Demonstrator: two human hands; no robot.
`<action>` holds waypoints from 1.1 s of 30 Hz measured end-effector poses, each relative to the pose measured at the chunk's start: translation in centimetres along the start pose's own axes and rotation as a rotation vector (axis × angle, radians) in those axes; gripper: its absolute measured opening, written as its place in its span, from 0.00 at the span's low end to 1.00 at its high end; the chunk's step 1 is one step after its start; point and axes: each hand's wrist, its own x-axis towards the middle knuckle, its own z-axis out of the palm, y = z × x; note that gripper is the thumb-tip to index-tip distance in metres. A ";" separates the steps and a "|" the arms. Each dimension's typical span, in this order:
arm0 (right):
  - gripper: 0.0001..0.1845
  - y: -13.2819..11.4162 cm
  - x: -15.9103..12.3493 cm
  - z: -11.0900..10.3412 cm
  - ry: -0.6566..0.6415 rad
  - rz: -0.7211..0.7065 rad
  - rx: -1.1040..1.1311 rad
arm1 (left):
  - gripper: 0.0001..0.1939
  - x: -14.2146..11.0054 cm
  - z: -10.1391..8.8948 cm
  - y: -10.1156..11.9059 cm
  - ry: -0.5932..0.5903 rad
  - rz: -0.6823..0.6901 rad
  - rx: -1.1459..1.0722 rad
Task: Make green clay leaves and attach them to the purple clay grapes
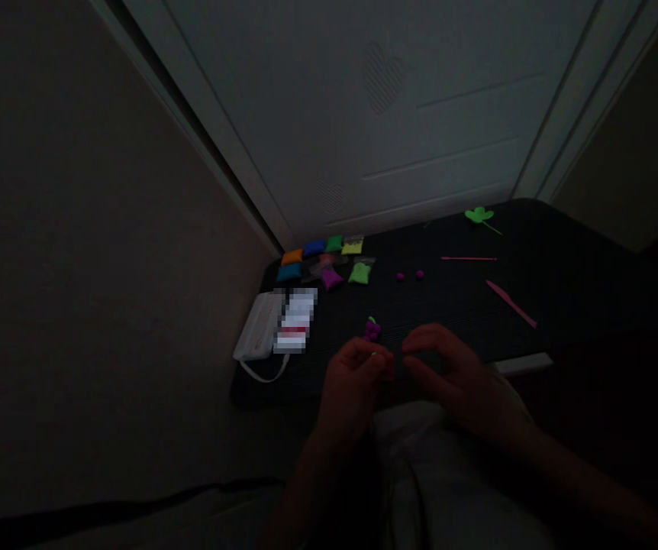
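My left hand [355,378] is closed in a pinch on a small piece of green clay [374,354], of which only a speck shows between the fingertips. My right hand [449,370] is beside it, thumb and fingers apart, with nothing visible between them. Just beyond my left fingers lies a purple clay grape bunch [372,330] with a light green top. Two small purple clay balls [419,274] rest farther back on the dark table [420,305].
Several bags of coloured clay [359,273] lie at the back left. A white case [259,327] with a strap is beside a pixelated white object [297,321]. To the right are a thin pink tool [469,258], a pink clay knife [511,303] and a green clover-like shape [478,215].
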 end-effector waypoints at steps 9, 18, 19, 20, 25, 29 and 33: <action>0.16 1.5 -0.4 1.0 0.000 -0.155 -0.144 | 0.17 -0.3 0.6 0.0 -0.030 -0.102 -0.097; 0.09 1.9 0.1 1.0 -0.070 -0.273 -0.186 | 0.18 -0.3 0.6 0.3 -0.106 -0.199 -0.312; 0.07 1.7 0.1 1.3 -0.076 -0.287 -0.195 | 0.19 0.0 0.8 0.5 -0.119 -0.231 -0.378; 0.06 1.6 0.1 1.6 -0.083 -0.305 -0.209 | 0.21 0.3 1.0 0.7 -0.129 -0.267 -0.437; 0.06 1.6 -0.1 3.2 -0.114 -0.378 -0.307 | 0.29 2.1 1.5 1.4 -0.121 -0.244 -0.571; 0.15 1.6 -0.4 3.1 -0.242 -0.394 -0.383 | 0.29 3.2 1.1 1.5 -0.066 -0.120 -0.583; 0.26 1.4 -0.4 3.1 -0.354 -0.367 -0.440 | 0.29 3.3 1.2 1.3 -0.031 -0.006 -0.555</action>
